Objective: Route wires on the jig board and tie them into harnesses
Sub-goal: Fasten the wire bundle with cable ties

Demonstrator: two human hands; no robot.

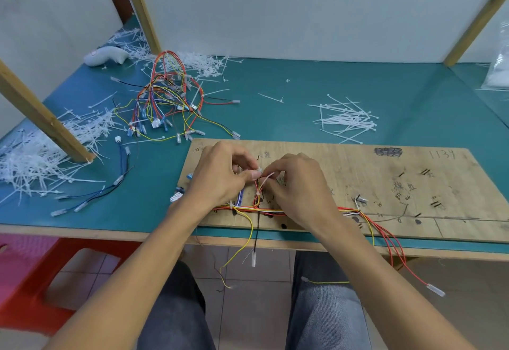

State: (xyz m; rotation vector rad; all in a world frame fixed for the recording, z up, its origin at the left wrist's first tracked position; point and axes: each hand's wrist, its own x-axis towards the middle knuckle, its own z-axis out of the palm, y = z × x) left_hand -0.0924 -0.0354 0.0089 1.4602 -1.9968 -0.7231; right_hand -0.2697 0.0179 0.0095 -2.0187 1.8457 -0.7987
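Note:
A plywood jig board (358,184) lies at the table's front edge. Red, yellow, white and black wires (355,212) run along its near side, and some ends hang off the front. A short upright branch of red wires (257,198) rises at the board's left part. My left hand (220,176) and my right hand (297,184) meet above that branch. Both pinch a white cable tie (265,177) looped at the top of the branch. A second tie sits lower on the same branch.
A loose pile of fresh cable ties (347,119) lies behind the board. Finished harnesses (168,96) are heaped at the back left. Cut tie ends (33,162) litter the left side around a wooden post (44,118). A red stool (41,280) stands below left.

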